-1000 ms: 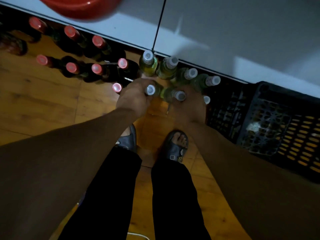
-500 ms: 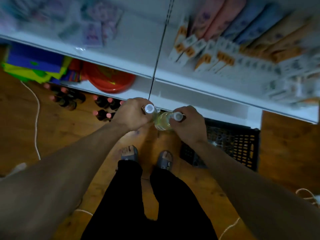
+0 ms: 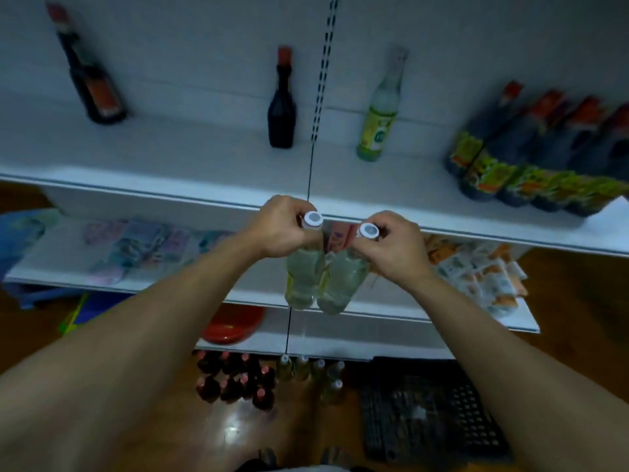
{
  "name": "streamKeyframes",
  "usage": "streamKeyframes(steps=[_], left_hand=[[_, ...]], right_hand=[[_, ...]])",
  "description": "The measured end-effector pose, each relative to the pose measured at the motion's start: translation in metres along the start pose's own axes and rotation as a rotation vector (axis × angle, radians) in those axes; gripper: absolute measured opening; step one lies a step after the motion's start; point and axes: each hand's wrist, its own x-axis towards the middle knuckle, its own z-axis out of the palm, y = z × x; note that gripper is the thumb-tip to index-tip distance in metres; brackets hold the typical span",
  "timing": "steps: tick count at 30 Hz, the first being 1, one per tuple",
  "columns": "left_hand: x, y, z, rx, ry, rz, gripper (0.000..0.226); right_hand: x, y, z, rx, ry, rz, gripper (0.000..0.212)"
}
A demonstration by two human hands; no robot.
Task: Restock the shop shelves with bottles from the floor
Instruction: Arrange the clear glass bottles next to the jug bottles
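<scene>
Left hand (image 3: 275,229) gripping pale bottle (image 3: 303,281), right hand (image 3: 396,247) gripping second bottle (image 3: 342,284), bodies touching

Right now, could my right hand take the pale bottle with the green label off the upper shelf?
Probably not yet: the right hand grips a pale bottle by its neck. The shelf bottle itself stands alone, with nothing in front.

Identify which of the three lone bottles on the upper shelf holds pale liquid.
The tall clear bottle with the yellow-green label, right of the slotted upright. The dark bottle with a red label and the dark red-capped bottle stand left of it.
</scene>
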Motion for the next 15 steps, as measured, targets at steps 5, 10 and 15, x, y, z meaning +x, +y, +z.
streamKeyframes(steps=[5, 10, 15], left_hand=[[0.030, 0.041, -0.043, -0.086, 0.031, 0.090, 0.041], [0.061, 0.071, -0.060, -0.176, 0.096, 0.093, 0.047], [0.089, 0.091, -0.056, -0.180, 0.143, 0.056, 0.046]], right_hand=[[0.030, -0.031, -0.046, 0.098, 0.143, 0.035, 0.021], [0.055, -0.047, -0.079, 0.205, 0.239, 0.092, 0.015], [0.090, -0.046, -0.101, 0.238, 0.287, 0.072, 0.024]])
